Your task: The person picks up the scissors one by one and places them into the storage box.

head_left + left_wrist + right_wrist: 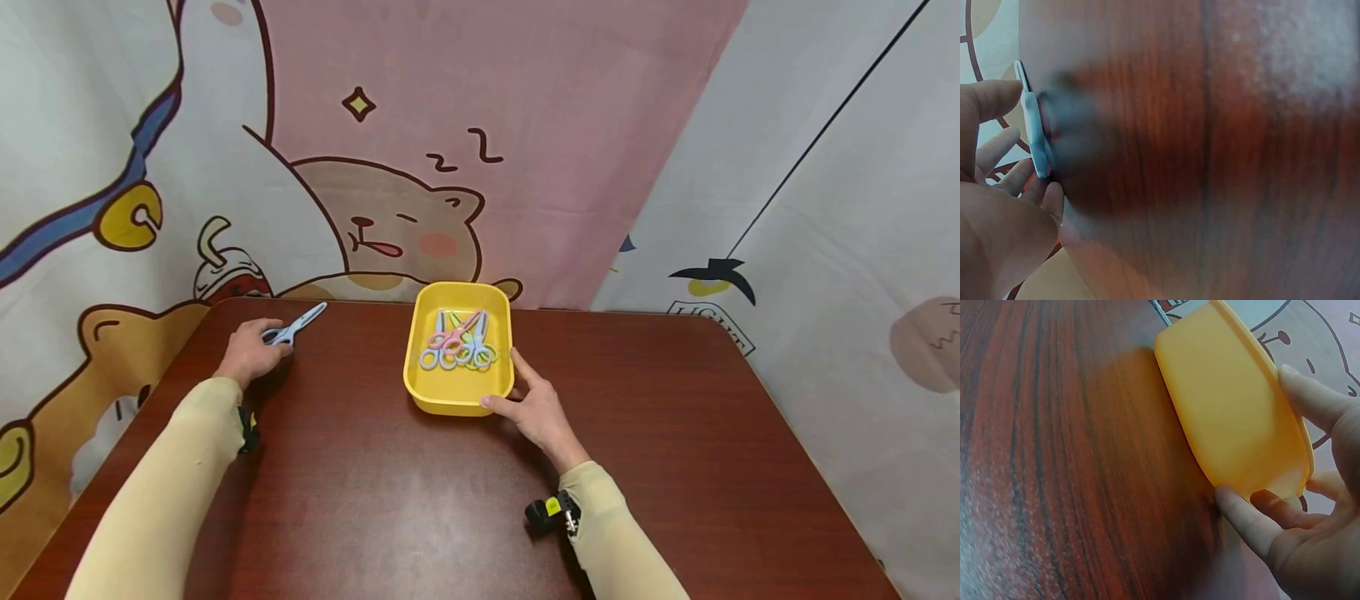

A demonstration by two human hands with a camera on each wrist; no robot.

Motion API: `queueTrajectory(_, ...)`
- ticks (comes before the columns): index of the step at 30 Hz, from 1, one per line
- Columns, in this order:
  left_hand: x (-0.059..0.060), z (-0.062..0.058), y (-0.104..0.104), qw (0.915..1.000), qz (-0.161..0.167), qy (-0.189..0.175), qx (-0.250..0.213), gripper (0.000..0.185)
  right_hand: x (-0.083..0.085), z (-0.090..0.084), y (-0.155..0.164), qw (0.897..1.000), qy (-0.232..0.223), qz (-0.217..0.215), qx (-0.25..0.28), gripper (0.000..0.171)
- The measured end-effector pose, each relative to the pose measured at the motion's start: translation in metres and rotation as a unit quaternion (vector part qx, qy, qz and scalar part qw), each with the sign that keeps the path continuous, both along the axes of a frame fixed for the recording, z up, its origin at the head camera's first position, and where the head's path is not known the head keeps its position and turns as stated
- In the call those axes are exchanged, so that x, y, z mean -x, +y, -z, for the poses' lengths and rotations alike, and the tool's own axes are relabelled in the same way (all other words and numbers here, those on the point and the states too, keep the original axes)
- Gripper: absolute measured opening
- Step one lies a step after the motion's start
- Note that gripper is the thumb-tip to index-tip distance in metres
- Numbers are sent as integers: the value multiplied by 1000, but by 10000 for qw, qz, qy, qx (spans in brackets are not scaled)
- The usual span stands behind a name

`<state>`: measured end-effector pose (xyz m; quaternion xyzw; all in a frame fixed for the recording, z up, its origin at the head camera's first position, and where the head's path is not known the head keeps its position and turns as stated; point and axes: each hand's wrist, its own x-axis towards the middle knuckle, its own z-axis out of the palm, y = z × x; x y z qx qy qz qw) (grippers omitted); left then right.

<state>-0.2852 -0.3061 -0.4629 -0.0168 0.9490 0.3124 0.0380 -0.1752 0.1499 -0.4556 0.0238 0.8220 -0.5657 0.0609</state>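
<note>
A pair of light blue scissors (294, 326) lies at the far left of the table, its blades pointing away to the right. My left hand (253, 351) pinches its handle between thumb and fingers; in the left wrist view the scissors (1035, 134) show nearly edge-on between the fingertips. Near the table's far edge stands a yellow plastic tray (442, 398), with pink, blue and green scissors (459, 340) piled inside. My right hand (536, 412) grips the tray's near right corner, thumb on the rim. In the right wrist view, its other fingers touch the tray's wall (1229, 412).
Under everything is a dark reddish-brown wooden table (360, 508) with rounded far corners. A cartoon-printed curtain (570, 167) hangs right behind its far edge and along the sides. A small black device (551, 510) is strapped to the right wrist, another (248, 429) to the left.
</note>
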Motion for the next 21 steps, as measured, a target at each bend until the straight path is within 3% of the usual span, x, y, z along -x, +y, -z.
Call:
queueTrajectory(5, -1, -2, 1, 9999, -89, -148, 4, 57, 0, 0, -1, 10000, -15, 13, -24, 101)
queueTrajectory(21, 2, 5, 1, 9994, -134, -24, 310, 53, 0, 0, 0, 10000, -20, 10, -13, 101)
